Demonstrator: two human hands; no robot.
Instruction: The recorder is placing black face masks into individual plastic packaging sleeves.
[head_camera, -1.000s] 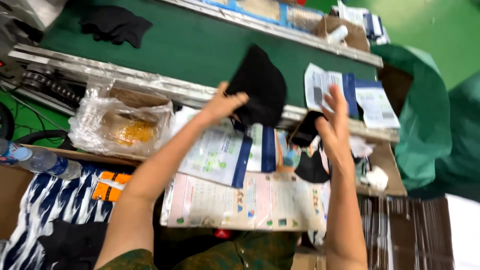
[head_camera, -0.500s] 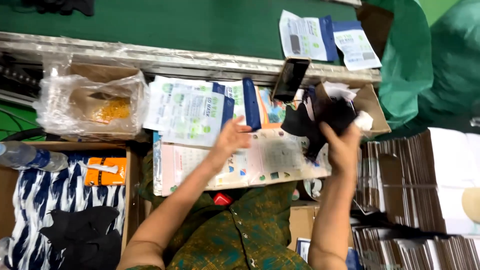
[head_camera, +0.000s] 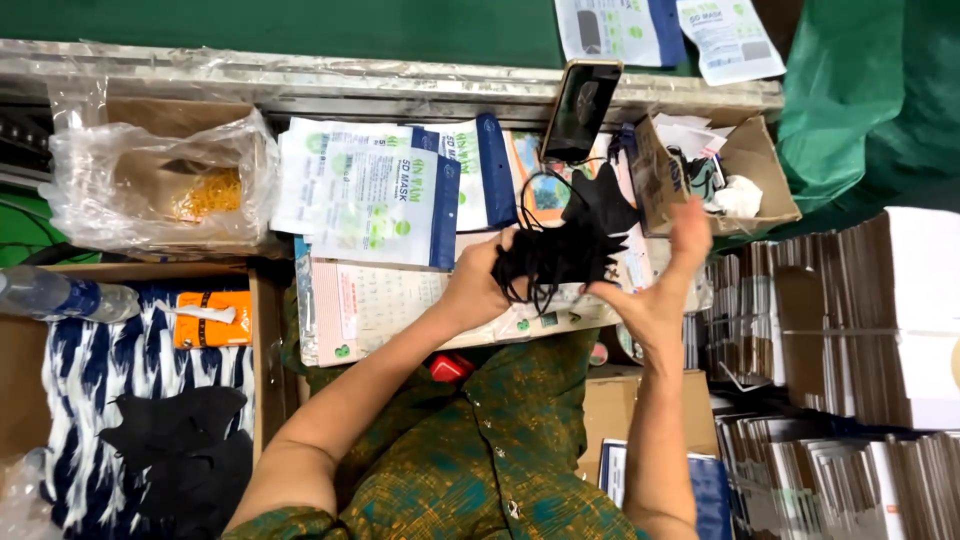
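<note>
A bundle of black face masks (head_camera: 575, 245) with dangling ear loops is held between both hands over the work surface. My left hand (head_camera: 482, 285) grips its left end. My right hand (head_camera: 668, 275) supports the right end, fingers pointing up. Under the hands lies a flat printed sheet (head_camera: 385, 305). A stack of white and blue mask pouches (head_camera: 385, 195) sits just beyond my left hand.
A phone (head_camera: 581, 108) leans against the metal rail (head_camera: 300, 80). A small cardboard box (head_camera: 740, 165) with scraps stands right. A plastic-lined box (head_camera: 160, 180) is at left, a water bottle (head_camera: 60, 295) below it, more black masks (head_camera: 185, 450) lower left, flat carton stacks (head_camera: 860, 330) right.
The view dropped from the green conveyor to the bench. My right hand brought the black masks down, and my left hand moved right and took hold of the bundle.
</note>
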